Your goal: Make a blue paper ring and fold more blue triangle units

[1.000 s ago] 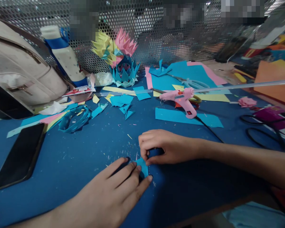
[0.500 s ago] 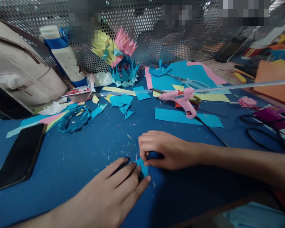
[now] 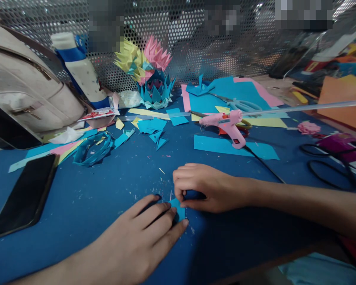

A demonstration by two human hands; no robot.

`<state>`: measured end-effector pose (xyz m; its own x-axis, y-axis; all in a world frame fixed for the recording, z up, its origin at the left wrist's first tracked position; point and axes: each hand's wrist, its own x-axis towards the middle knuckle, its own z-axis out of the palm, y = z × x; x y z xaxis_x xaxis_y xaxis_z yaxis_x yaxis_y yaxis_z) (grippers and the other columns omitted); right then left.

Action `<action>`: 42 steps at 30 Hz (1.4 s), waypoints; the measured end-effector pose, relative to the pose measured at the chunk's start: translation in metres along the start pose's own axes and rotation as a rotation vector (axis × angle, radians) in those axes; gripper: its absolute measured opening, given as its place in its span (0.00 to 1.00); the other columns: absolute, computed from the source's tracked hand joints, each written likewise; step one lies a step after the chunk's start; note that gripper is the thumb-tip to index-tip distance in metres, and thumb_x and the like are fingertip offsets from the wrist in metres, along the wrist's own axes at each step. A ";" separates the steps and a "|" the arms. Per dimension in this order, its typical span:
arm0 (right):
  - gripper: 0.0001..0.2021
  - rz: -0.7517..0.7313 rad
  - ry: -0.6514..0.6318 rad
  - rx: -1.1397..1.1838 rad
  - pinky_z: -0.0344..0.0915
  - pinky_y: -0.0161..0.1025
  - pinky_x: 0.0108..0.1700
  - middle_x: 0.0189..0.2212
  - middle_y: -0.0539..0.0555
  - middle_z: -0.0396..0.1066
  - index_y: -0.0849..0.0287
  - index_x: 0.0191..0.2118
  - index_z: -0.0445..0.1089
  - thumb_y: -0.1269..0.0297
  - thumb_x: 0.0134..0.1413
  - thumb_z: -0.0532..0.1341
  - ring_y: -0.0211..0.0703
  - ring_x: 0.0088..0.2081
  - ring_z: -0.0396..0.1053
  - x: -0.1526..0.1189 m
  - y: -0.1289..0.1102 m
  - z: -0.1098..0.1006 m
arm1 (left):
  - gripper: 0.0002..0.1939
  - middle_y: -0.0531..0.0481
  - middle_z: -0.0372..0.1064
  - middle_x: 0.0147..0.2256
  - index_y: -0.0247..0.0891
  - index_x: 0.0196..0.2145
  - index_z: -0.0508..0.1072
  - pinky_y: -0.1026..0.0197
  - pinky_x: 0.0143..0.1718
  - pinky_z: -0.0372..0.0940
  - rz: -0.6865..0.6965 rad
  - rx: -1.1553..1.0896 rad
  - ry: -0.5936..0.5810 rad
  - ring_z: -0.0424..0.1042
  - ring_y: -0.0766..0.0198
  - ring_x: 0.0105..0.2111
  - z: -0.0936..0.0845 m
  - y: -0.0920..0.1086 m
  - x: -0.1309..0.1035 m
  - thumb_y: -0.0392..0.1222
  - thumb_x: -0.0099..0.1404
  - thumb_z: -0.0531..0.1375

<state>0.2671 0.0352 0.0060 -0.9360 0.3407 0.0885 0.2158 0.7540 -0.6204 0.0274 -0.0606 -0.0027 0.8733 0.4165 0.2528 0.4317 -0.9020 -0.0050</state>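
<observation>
Two bare hands meet over a small piece of blue paper [image 3: 180, 211] on the desk [image 3: 97, 217], near its front edge. The left hand [image 3: 146, 239] lies palm down, fingers apart, its fingertips resting on and beside the paper. The right hand [image 3: 203, 188] is curled, its grip drawn together, thumb and fingertips pinching the paper's far right corner.

Beyond the hands, a pink glue gun [image 3: 225, 123] lies partly over a blue strip [image 3: 206, 144], its cord trailing toward the right forearm. At left, a phone [image 3: 25, 196] lies flat near a blue ring [image 3: 91, 153]. Folded flowers [image 3: 157, 55] in yellow, pink and blue stand against a perforated screen [image 3: 188, 51], right of a bottle [image 3: 84, 77] and a pale bag [image 3: 38, 87].
</observation>
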 end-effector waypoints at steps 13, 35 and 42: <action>0.05 -0.048 -0.006 -0.079 0.55 0.38 0.41 0.35 0.51 0.69 0.60 0.38 0.70 0.65 0.65 0.59 0.39 0.36 0.65 -0.001 -0.001 -0.001 | 0.18 0.51 0.73 0.51 0.41 0.60 0.69 0.50 0.63 0.49 -0.028 -0.019 -0.001 0.67 0.58 0.52 -0.002 -0.003 0.003 0.41 0.75 0.55; 0.07 -0.045 -0.013 -0.069 0.55 0.38 0.41 0.35 0.52 0.69 0.60 0.38 0.70 0.64 0.66 0.58 0.40 0.37 0.66 0.000 -0.001 -0.001 | 0.21 0.50 0.72 0.50 0.35 0.60 0.67 0.50 0.62 0.53 -0.057 0.002 0.001 0.67 0.57 0.52 0.001 0.003 0.005 0.47 0.75 0.55; 0.07 -0.054 -0.018 -0.077 0.55 0.38 0.41 0.35 0.52 0.69 0.59 0.39 0.70 0.64 0.67 0.57 0.40 0.37 0.65 -0.002 0.000 -0.001 | 0.24 0.49 0.71 0.51 0.32 0.63 0.64 0.48 0.64 0.46 -0.070 0.015 -0.044 0.65 0.57 0.52 0.000 0.005 0.008 0.47 0.75 0.55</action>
<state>0.2689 0.0353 0.0070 -0.9516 0.2889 0.1052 0.1854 0.8123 -0.5530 0.0369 -0.0618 -0.0004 0.8500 0.4831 0.2098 0.4947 -0.8691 -0.0031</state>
